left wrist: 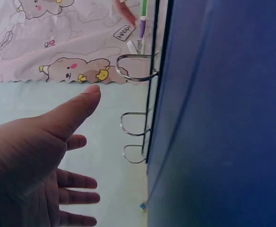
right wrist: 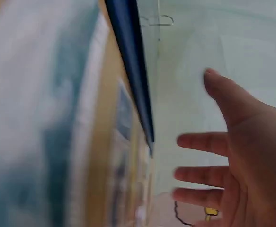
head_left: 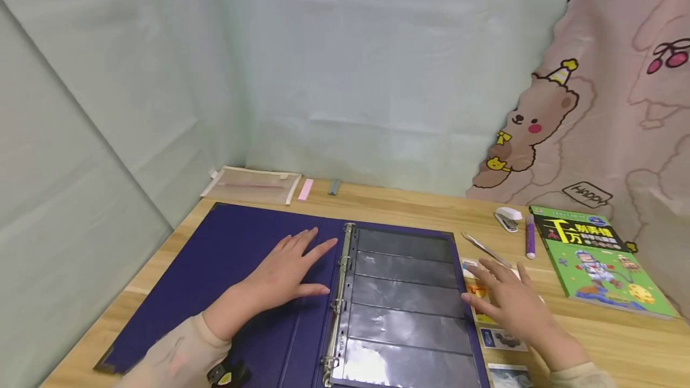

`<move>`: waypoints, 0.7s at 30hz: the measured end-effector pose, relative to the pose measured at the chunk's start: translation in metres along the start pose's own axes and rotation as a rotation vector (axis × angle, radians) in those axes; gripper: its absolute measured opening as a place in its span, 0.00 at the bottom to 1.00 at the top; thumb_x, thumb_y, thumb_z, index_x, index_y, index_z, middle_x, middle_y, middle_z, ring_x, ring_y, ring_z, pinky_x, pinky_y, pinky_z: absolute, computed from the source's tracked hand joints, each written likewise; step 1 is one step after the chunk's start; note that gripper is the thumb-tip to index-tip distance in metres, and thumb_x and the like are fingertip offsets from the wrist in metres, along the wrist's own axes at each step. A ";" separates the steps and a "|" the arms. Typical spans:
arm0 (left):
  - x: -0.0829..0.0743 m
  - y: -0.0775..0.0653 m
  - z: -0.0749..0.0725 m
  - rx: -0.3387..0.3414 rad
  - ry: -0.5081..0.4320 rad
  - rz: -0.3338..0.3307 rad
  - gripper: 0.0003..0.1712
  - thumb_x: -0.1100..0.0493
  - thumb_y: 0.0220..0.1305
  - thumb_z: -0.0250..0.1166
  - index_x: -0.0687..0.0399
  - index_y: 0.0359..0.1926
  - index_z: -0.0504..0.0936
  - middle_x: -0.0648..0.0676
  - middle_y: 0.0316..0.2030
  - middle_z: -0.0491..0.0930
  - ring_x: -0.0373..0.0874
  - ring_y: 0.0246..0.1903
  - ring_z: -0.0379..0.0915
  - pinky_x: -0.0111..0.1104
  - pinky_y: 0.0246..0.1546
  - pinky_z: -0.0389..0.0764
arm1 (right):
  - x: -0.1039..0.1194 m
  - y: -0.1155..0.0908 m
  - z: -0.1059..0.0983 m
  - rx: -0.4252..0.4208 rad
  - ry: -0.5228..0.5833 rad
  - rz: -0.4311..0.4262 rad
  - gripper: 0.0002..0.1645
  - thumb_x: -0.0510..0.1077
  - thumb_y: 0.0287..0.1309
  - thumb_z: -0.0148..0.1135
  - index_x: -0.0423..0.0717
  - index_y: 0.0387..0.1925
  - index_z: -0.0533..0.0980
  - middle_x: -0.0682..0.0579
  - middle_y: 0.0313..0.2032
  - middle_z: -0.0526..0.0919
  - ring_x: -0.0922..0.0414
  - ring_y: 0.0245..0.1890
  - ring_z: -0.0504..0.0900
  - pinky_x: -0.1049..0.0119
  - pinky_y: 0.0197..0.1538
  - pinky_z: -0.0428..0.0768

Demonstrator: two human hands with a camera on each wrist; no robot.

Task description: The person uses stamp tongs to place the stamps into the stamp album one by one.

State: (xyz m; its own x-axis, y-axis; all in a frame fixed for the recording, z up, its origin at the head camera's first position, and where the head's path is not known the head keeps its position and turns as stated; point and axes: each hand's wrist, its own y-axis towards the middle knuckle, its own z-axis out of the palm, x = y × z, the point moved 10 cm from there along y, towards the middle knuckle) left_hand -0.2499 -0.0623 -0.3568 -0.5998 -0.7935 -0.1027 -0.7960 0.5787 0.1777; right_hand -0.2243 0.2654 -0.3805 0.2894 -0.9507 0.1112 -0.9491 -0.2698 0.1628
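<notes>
A dark blue ring binder (head_left: 253, 226) lies spread on the table, its metal rings (head_left: 338, 304) running down the middle. On its right side lies a black pocket page (head_left: 406, 298) with several clear horizontal slots. My left hand (head_left: 280, 271) hovers over the left cover near the rings, fingers spread; in the left wrist view its thumb points toward the rings (left wrist: 135, 68). Beyond the binder's right edge, my right hand (head_left: 512, 301) is held over several small cards (head_left: 504, 339), fingers apart. Both hands hold nothing.
Tweezers (head_left: 487, 249), a white stapler (head_left: 508, 218) and a purple glue stick (head_left: 530, 237) lie at the back right. A green book (head_left: 604, 262) sits farther right. Along the back are a zip pouch (head_left: 253, 185), a pink strip (head_left: 305, 190) and a grey-blue strip (head_left: 334, 187).
</notes>
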 end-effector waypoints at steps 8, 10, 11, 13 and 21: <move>-0.018 0.018 -0.012 -0.048 -0.005 0.127 0.41 0.36 0.48 0.62 0.47 0.62 0.65 0.56 0.52 0.72 0.49 0.51 0.70 0.42 0.49 0.72 | 0.010 0.002 -0.017 0.052 0.158 -0.078 0.30 0.60 0.50 0.59 0.45 0.50 0.74 0.41 0.51 0.76 0.44 0.47 0.77 0.50 0.45 0.76; -0.022 0.022 -0.013 -0.044 -0.036 0.144 0.40 0.37 0.47 0.63 0.48 0.60 0.67 0.53 0.49 0.73 0.46 0.48 0.71 0.39 0.47 0.73 | 0.010 0.003 -0.022 0.068 0.188 -0.079 0.29 0.59 0.51 0.59 0.45 0.49 0.74 0.43 0.50 0.78 0.46 0.46 0.78 0.52 0.45 0.76; -0.024 0.024 -0.014 -0.041 -0.049 0.150 0.39 0.37 0.47 0.64 0.48 0.59 0.68 0.52 0.48 0.74 0.45 0.47 0.71 0.39 0.46 0.73 | 0.010 0.004 -0.024 0.075 0.204 -0.081 0.28 0.58 0.51 0.59 0.45 0.49 0.74 0.44 0.49 0.78 0.47 0.46 0.79 0.53 0.44 0.76; -0.027 0.027 -0.013 -0.031 -0.070 0.156 0.38 0.38 0.47 0.64 0.48 0.58 0.69 0.51 0.47 0.74 0.45 0.46 0.71 0.38 0.46 0.73 | 0.009 0.006 -0.027 0.097 0.230 -0.075 0.28 0.58 0.52 0.58 0.45 0.49 0.74 0.48 0.48 0.79 0.50 0.44 0.79 0.55 0.43 0.77; -0.040 0.042 -0.006 0.028 -0.076 0.173 0.37 0.36 0.50 0.61 0.46 0.59 0.68 0.53 0.56 0.70 0.48 0.55 0.66 0.43 0.55 0.67 | 0.004 0.007 -0.039 0.107 0.262 -0.103 0.24 0.56 0.56 0.55 0.45 0.49 0.75 0.51 0.46 0.81 0.54 0.42 0.80 0.58 0.42 0.77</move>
State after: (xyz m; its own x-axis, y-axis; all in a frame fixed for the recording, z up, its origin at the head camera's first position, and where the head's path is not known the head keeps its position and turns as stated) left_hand -0.2587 -0.0075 -0.3393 -0.7313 -0.6660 -0.1469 -0.6820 0.7109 0.1718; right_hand -0.2244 0.2654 -0.3408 0.3939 -0.8494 0.3513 -0.9167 -0.3907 0.0834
